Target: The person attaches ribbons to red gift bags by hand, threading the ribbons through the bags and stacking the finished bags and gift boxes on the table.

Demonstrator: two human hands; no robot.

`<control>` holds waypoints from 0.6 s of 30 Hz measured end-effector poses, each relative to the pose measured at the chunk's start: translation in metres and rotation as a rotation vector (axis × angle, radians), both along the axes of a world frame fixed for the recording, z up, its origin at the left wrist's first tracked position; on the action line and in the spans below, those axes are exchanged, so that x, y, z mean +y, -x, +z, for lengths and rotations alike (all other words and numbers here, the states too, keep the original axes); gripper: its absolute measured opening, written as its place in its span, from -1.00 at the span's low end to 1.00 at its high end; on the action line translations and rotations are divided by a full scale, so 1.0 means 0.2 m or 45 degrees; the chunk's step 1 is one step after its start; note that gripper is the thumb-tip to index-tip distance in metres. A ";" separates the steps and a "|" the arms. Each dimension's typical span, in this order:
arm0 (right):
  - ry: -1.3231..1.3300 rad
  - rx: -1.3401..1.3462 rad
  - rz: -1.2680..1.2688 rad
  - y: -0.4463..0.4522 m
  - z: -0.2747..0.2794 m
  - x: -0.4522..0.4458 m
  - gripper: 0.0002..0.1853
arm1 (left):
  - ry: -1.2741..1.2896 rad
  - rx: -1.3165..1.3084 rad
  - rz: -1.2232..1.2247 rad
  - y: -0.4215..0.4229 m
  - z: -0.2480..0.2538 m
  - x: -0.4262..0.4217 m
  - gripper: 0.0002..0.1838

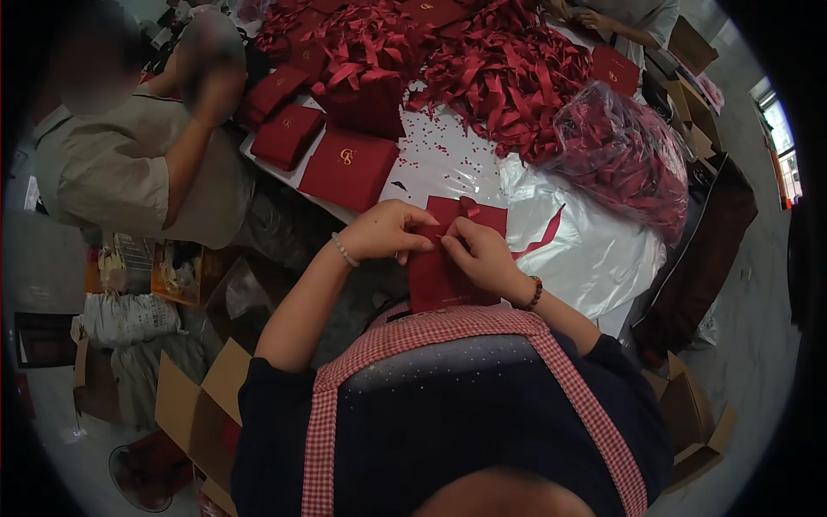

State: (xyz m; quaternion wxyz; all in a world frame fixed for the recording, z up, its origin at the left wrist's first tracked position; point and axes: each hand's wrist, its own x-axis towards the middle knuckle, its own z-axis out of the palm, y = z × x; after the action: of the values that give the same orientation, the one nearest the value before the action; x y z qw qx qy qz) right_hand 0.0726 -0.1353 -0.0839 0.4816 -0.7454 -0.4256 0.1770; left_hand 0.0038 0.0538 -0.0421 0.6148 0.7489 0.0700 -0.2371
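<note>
red bag between both hands, just in front of the checked apron.
left hand: grip clamped on the bag's upper left part; right hand: grip clamped on its upper middle, exact fold or ribbon between the fingertips too small to tell; bench beyond the bag; loose ribbon strip just right of it; gold-marked red pouch beyond and left; bagged red material beyond and right; ribbon heap farther beyond; co-worker well left.
</note>
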 end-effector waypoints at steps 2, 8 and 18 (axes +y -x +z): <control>0.052 -0.013 0.030 -0.02 0.01 0.01 -0.83 | -0.024 0.032 0.004 0.00 0.01 -0.01 -0.70; 0.044 -0.057 0.052 -0.01 0.02 0.03 -0.84 | -0.561 -0.147 -0.085 0.01 0.07 -0.08 -0.67; 0.062 -0.370 -0.124 0.06 -0.05 0.07 -0.86 | -0.857 -0.141 -0.136 0.01 0.11 -0.18 -0.76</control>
State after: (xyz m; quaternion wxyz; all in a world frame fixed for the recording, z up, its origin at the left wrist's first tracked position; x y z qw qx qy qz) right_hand 0.0603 -0.1216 -0.0934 0.4047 -0.7944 -0.4497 0.0541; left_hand 0.0025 0.0178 -0.0201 0.3229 0.9240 0.0714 -0.1918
